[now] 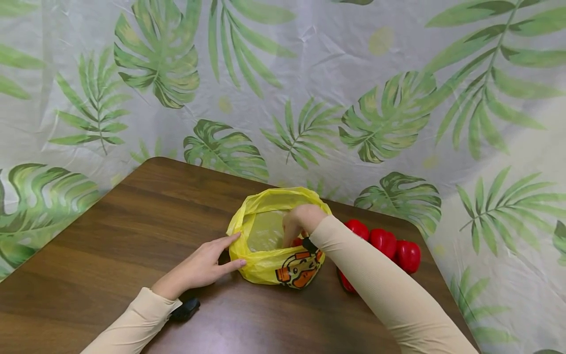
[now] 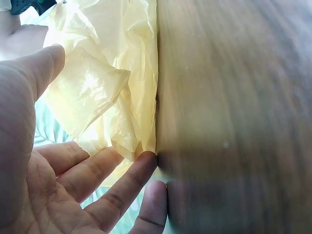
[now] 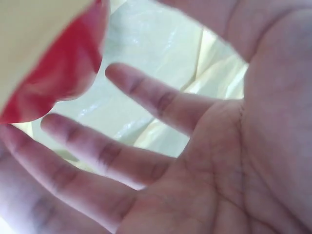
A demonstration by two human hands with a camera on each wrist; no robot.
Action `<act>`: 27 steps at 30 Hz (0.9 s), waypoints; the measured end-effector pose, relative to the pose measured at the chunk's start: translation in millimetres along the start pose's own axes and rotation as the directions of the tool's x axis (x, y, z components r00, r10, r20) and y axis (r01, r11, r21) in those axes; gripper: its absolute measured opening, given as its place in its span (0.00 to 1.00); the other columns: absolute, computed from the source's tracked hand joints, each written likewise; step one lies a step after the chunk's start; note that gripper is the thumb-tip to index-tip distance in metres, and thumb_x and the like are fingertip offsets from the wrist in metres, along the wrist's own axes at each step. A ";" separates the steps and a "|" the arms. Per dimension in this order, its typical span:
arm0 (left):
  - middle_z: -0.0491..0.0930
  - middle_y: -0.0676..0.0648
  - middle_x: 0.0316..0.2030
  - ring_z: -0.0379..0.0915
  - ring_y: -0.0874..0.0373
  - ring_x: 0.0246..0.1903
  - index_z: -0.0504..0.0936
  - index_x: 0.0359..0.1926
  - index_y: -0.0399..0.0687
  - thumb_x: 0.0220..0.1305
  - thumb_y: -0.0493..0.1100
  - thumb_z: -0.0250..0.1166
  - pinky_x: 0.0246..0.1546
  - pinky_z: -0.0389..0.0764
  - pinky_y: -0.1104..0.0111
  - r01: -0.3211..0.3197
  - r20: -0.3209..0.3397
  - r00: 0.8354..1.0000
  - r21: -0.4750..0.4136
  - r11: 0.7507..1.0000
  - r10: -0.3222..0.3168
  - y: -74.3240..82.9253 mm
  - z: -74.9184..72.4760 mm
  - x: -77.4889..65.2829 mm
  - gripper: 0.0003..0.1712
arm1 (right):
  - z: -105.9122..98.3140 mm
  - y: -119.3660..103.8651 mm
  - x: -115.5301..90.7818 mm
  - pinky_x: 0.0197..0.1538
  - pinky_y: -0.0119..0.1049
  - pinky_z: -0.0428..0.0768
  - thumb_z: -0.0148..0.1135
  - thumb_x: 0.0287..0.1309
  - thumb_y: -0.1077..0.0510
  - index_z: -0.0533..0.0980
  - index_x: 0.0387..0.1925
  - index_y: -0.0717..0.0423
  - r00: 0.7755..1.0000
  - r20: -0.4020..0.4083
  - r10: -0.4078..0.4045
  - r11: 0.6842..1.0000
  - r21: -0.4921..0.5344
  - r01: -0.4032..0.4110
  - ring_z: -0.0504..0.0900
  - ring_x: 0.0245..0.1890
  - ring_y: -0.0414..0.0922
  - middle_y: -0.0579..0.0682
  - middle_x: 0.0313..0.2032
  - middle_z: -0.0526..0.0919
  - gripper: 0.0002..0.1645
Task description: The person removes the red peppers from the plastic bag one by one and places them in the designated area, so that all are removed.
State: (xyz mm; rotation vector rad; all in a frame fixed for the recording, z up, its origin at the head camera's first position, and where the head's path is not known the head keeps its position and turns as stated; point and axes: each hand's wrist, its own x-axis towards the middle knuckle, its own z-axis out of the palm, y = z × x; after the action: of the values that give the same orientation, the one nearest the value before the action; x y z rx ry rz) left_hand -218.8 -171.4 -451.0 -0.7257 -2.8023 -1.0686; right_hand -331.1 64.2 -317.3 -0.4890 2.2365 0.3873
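Observation:
A yellow plastic bag [image 1: 261,268] with a dog-like print stands on the table, its mouth facing up. My left hand [image 1: 201,263] rests against the bag's left side, thumb and fingers spread and touching the plastic; the left wrist view shows the crinkled bag [image 2: 136,73] at the fingertips. My right hand [image 1: 300,221] reaches down inside the bag, partly hidden by its wall. In the right wrist view its fingers [image 3: 107,151] are extended and spread, fingertips close to a glossy red bell pepper [image 3: 68,73] in the bag.
Several red bell peppers [image 1: 382,242] lie on the table right of the bag, partly hidden behind my right forearm. The brown wooden table [image 1: 110,246] has rounded far corners. Behind it hangs a leaf-patterned curtain [image 1: 309,73].

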 end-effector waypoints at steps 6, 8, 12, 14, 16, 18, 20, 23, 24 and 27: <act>0.72 0.35 0.76 0.71 0.36 0.74 0.66 0.81 0.37 0.77 0.63 0.64 0.72 0.72 0.42 -0.001 0.001 1.000 0.001 1.000 0.001 -1.5 0.3 0.0 0.46 | -2.3 -1.1 1.5 0.67 0.46 0.81 0.65 0.71 0.46 0.88 0.50 0.51 0.998 0.049 -0.030 0.999 -0.010 0.030 0.84 0.63 0.57 0.51 0.57 0.89 0.17; 0.72 0.35 0.76 0.71 0.36 0.74 0.66 0.81 0.37 0.77 0.63 0.64 0.72 0.72 0.42 -0.004 0.001 1.000 0.001 1.000 0.004 -2.2 0.6 0.2 0.46 | -2.9 -2.1 1.1 0.67 0.46 0.81 0.64 0.72 0.50 0.88 0.47 0.50 0.998 0.051 -0.034 0.999 -0.025 0.036 0.84 0.63 0.56 0.50 0.56 0.89 0.12; 0.72 0.35 0.76 0.71 0.36 0.74 0.65 0.81 0.36 0.77 0.63 0.64 0.72 0.72 0.41 -0.007 0.001 1.000 0.001 1.000 0.007 -2.1 0.3 0.3 0.46 | -3.3 -3.6 0.8 0.57 0.40 0.81 0.63 0.71 0.54 0.84 0.35 0.47 0.998 0.048 -0.046 0.998 -0.040 0.048 0.86 0.54 0.50 0.45 0.44 0.88 0.08; 0.72 0.34 0.76 0.71 0.36 0.74 0.66 0.80 0.36 0.77 0.63 0.64 0.72 0.72 0.41 -0.007 0.000 1.000 -0.001 1.000 0.007 -1.4 -0.1 0.4 0.46 | -3.5 -3.9 1.2 0.49 0.37 0.79 0.64 0.70 0.54 0.82 0.29 0.45 0.998 0.036 -0.055 0.998 -0.023 0.056 0.84 0.46 0.45 0.42 0.36 0.84 0.11; 0.72 0.34 0.76 0.71 0.36 0.74 0.65 0.81 0.36 0.77 0.63 0.64 0.72 0.72 0.41 -0.005 0.001 1.000 -0.003 1.000 0.005 -1.2 -0.1 0.3 0.46 | -3.6 -4.6 2.2 0.43 0.36 0.75 0.66 0.69 0.54 0.77 0.23 0.45 0.998 0.019 -0.065 0.998 0.009 0.065 0.78 0.37 0.41 0.41 0.30 0.78 0.16; 0.72 0.34 0.76 0.71 0.36 0.74 0.65 0.81 0.37 0.77 0.63 0.64 0.72 0.72 0.41 -0.004 0.001 1.000 -0.005 1.000 0.004 -1.1 0.1 0.2 0.46 | -4.0 -5.6 3.0 0.40 0.36 0.73 0.68 0.68 0.53 0.74 0.20 0.44 0.998 0.000 -0.068 0.997 0.043 0.068 0.72 0.32 0.40 0.41 0.26 0.74 0.19; 0.71 0.35 0.76 0.71 0.36 0.74 0.65 0.81 0.37 0.77 0.63 0.64 0.72 0.71 0.41 -0.004 0.001 1.000 -0.008 1.000 0.004 -1.0 0.2 0.1 0.46 | -4.5 -7.5 3.6 0.39 0.35 0.74 0.71 0.67 0.51 0.74 0.21 0.44 0.998 -0.027 -0.061 0.995 0.081 0.063 0.70 0.31 0.38 0.40 0.26 0.73 0.19; 0.71 0.35 0.76 0.70 0.36 0.74 0.65 0.81 0.37 0.77 0.63 0.64 0.73 0.71 0.41 -0.003 0.001 1.000 -0.013 1.000 0.003 -0.9 0.5 0.0 0.46 | -5.5 -10.3 5.1 0.37 0.34 0.72 0.74 0.65 0.49 0.73 0.20 0.44 0.996 -0.053 -0.065 0.992 0.106 0.070 0.68 0.30 0.38 0.39 0.25 0.70 0.22; 0.71 0.36 0.77 0.70 0.36 0.74 0.65 0.81 0.37 0.77 0.63 0.64 0.73 0.71 0.41 -0.004 0.000 1.000 -0.014 1.000 0.004 -0.8 0.5 0.2 0.46 | -5.8 -11.2 5.6 0.37 0.34 0.72 0.75 0.65 0.48 0.73 0.20 0.44 0.996 -0.065 -0.063 0.991 0.115 0.070 0.68 0.30 0.38 0.39 0.25 0.69 0.22; 0.71 0.36 0.77 0.70 0.36 0.74 0.66 0.81 0.37 0.77 0.64 0.64 0.73 0.71 0.41 -0.003 -0.001 1.000 -0.013 1.000 0.003 -0.6 0.4 0.2 0.46 | -7.0 -12.9 7.4 0.34 0.33 0.70 0.77 0.64 0.47 0.73 0.22 0.45 0.993 -0.097 -0.060 0.988 0.139 0.073 0.67 0.29 0.39 0.40 0.24 0.68 0.22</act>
State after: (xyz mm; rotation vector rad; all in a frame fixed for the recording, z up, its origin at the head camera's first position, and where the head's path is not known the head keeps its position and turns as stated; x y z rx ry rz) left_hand -219.2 -171.5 -451.6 -0.7303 -2.7949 -1.0867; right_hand -334.2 48.2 -320.0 -0.5134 2.3107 0.1711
